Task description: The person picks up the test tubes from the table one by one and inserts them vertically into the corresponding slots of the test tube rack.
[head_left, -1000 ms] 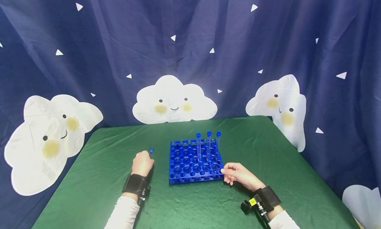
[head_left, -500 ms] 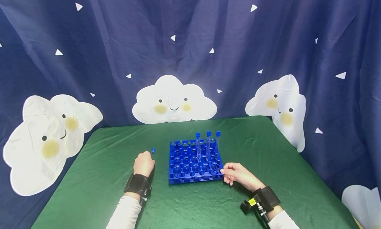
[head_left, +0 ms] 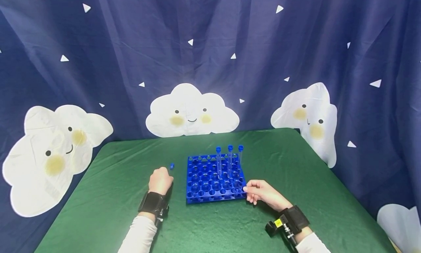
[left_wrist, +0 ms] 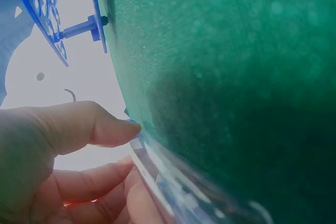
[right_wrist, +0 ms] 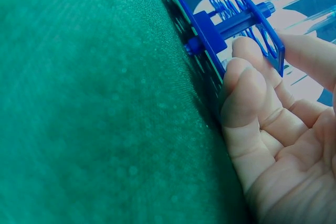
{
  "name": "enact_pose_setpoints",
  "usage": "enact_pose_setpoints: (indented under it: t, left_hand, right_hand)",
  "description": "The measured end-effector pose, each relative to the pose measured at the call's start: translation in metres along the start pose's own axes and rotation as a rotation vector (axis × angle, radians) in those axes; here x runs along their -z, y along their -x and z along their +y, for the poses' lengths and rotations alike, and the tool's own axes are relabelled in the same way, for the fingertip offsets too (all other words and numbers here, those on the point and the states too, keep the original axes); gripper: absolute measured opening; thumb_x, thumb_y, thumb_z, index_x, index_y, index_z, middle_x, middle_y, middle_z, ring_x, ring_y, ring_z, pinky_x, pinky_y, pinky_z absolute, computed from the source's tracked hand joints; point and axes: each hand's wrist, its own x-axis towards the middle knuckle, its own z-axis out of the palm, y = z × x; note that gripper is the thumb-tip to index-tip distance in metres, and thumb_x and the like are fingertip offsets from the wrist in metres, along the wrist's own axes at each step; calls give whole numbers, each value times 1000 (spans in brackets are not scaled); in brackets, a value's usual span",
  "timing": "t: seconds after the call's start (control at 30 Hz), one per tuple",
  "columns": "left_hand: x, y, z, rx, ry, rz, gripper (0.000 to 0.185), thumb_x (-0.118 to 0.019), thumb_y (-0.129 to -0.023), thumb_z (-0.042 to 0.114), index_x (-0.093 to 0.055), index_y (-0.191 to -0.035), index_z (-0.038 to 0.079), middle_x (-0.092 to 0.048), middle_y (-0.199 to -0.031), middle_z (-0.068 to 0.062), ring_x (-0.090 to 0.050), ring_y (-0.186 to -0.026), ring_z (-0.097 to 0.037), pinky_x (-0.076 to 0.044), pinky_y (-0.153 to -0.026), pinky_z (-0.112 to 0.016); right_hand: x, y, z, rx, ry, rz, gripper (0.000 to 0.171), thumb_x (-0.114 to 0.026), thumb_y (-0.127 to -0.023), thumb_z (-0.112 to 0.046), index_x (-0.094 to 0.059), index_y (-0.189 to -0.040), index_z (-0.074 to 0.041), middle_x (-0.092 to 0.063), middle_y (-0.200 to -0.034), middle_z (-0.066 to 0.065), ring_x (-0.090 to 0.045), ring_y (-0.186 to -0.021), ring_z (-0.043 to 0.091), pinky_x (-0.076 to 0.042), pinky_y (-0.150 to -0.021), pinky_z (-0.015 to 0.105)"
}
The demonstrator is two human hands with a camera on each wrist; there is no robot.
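My left hand [head_left: 160, 180] pinches a clear test tube [left_wrist: 189, 187] between thumb and fingers, close over the green cloth. The tube's blue cap [head_left: 172, 166] shows past the knuckles in the head view; the hand hides most of its body there. To the right stands a blue test tube rack [head_left: 200, 201] with round holes in its top plate. Several capped tubes stand upright in it, one being the clear tube [head_left: 230, 161] toward the right side. My right hand [head_left: 264, 193] grips the rack's near right corner, thumb on the top plate and fingers curled below.
A green cloth [head_left: 210, 227] covers the table. Behind the table hangs a dark blue curtain [head_left: 210, 26] with white smiling clouds and small triangles. Each wrist wears a black strap, such as the right wrist strap [head_left: 296, 219], with a camera mount.
My left hand has moved slightly to the right with the test tube, whose blue cap is now nearer the rack. The right hand stays at the rack's corner.
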Motion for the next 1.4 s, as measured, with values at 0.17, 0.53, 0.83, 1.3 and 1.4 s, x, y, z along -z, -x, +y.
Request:
enact_pose_setpoints:
  t: [0.17,0.53,0.83,1.3,1.4]
  left_hand:
    - [-1,-3,-3,23,18,-14,20,-70,-79,16,-64,-77,-3,-68,-81,-24,-64,-69,-35,-51,-55,-47]
    - [4,-1,2,-26,77,65,14,-69,-78,17,-64,-78,3,-66,-74,-14,-61,-64,-29,-48,-53,-43]
    - [10,3,13,-84,149,181,22,-68,-79,18,-62,-94,3,-68,-87,-17,-65,-77,-37,-52,-68,-50]
    - [21,9,39,-180,413,391,24,-71,-77,15,-61,-97,6,-66,-88,-7,-65,-80,-26,-52,-73,-42]
    - [23,10,50,-208,519,405,23,-71,-77,13,-61,-96,6,-67,-88,-7,-66,-79,-21,-54,-73,-37]
  right_hand:
    - [0,0,1,-2,-4,-1,30,-58,-97,-21,-53,-96,8,-65,-74,-1,-59,-62,7,-53,-55,20]
    - [0,1,0,-6,-16,-1,30,-58,-97,-22,-53,-95,7,-65,-74,-1,-59,-62,6,-52,-55,20]
    - [0,0,0,-3,-9,1,34,-58,-97,-22,-51,-97,11,-64,-75,-1,-59,-62,6,-52,-55,20]
    - [-1,0,-1,-5,-13,-1,34,-58,-97,-22,-52,-96,12,-65,-74,-1,-59,-61,6,-52,-55,19]
    - [-1,0,-1,-3,-10,-1,33,-58,-97,-22,-52,-96,11,-65,-74,0,-59,-61,6,-52,-55,19]
